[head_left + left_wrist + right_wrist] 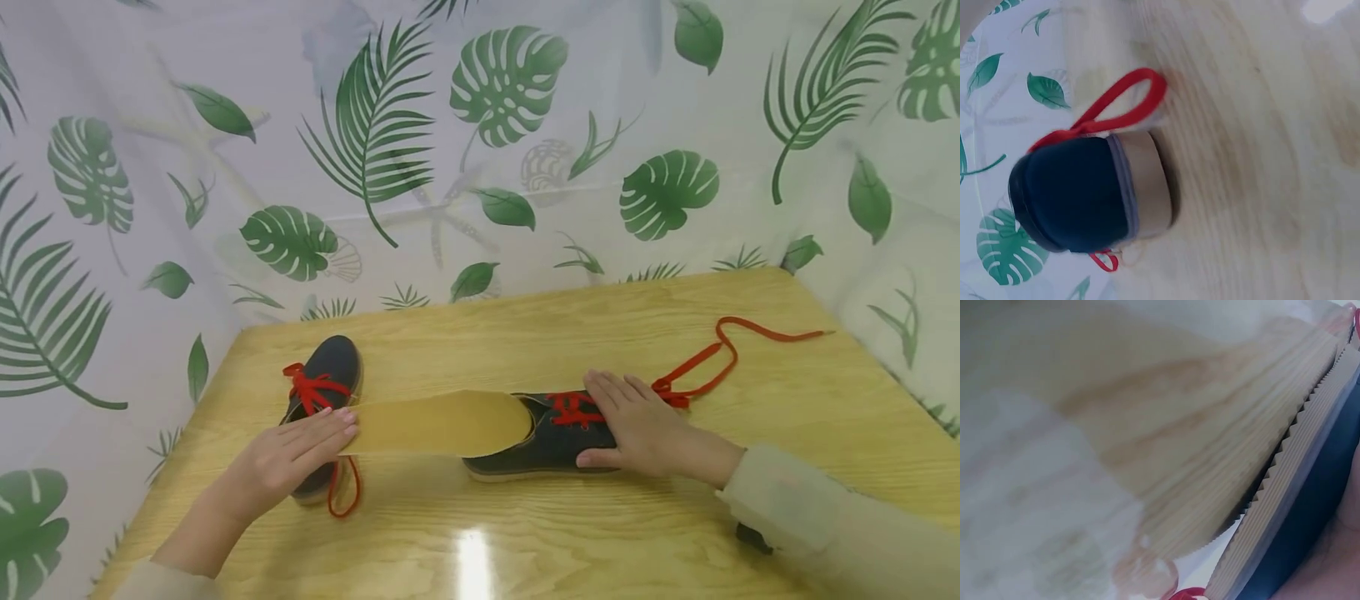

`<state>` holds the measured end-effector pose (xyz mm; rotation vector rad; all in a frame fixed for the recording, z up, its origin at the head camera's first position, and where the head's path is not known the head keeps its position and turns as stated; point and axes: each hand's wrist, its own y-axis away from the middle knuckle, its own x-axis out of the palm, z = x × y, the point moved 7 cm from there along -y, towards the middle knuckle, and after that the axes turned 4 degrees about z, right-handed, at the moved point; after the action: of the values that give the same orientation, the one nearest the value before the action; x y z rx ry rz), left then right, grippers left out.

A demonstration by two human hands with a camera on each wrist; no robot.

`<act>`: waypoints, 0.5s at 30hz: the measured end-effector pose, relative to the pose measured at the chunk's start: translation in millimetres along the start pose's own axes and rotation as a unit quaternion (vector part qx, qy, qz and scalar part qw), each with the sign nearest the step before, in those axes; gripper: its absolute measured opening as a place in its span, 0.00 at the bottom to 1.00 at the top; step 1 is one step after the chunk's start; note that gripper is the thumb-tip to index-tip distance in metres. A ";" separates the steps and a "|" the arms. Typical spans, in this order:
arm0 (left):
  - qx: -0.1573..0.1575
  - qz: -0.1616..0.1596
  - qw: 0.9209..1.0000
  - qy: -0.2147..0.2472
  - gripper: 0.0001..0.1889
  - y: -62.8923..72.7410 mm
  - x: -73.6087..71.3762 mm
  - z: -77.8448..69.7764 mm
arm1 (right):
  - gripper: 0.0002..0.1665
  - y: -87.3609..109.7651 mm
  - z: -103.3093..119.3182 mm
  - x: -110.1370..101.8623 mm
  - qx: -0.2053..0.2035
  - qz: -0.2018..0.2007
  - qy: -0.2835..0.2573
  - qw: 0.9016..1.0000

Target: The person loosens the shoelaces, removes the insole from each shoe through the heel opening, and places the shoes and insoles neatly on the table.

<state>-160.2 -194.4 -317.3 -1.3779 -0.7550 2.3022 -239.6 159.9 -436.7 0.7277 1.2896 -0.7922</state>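
My left hand pinches one end of a flat yellow insole, fingers lying on top and the thumb hidden beneath. The insole's other, broader end reaches the heel opening of a navy canvas shoe with red laces. That shoe lies lengthwise, toe to the right, and my right hand grips its front part, thumb on the near side. Its ridged pale sole shows in the right wrist view. Partly behind my left hand stands a second navy shoe, its heel filling much of the left wrist view.
A long red lace trails right over the wooden table. From the second shoe hangs a looped lace. Beside my right sleeve a small dark object shows. Leaf-print cloth surrounds the table's back and sides.
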 end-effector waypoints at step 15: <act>-0.001 -0.030 0.999 0.041 0.13 27.5 -13.9 -28.1 | 0.64 -1.4 1.3 -1.2 0.006 0.008 0.000 1.000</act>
<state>-129.6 -216.4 -335.1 -1.4226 -0.7635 2.1858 -240.2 158.2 -435.4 0.7470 1.2788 -0.7870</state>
